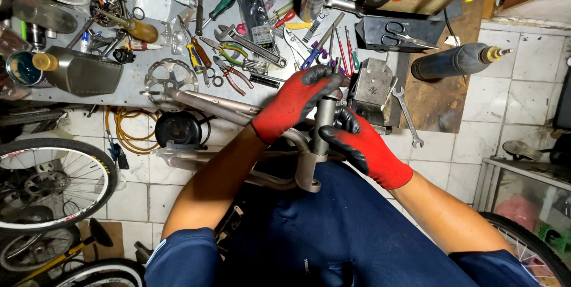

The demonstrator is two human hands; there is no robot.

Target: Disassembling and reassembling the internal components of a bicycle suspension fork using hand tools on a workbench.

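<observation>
Head view, only view available.

Position: the grey bicycle frame (238, 108) lies across the person's lap and the near edge of the counter (119, 82), its upright tube (323, 129) standing between both hands. A chainring (171, 79) sits at the frame's far left end, on the counter.

Risks, as judged from this frame:
- The frame appears to be steadied only by the lap, the counter edge and two gloved grips. If either grip loosens, the long left end could swing and sweep the pliers (229, 73) and adjustable wrench (250, 45) lying close by on the counter.
- The small grey vise (372, 88) stands just beside the tube; a slip to that side could pinch a finger between metal and metal.
- The open-ended spanner (407, 114) lies close to the counter's edge, near the right hand; a nudge could knock it to the tiled floor (517, 91).

Hands:
- Left hand (294, 101), red and black glove: fingers curled over the top end of the tube, closed around it, palm down.
- Right hand (363, 144), same glove: wrapped about the tube lower down, fingers closed on its far side, thumb tip hidden.
- Whether anything small is held under the left fingers: cannot tell.
</observation>
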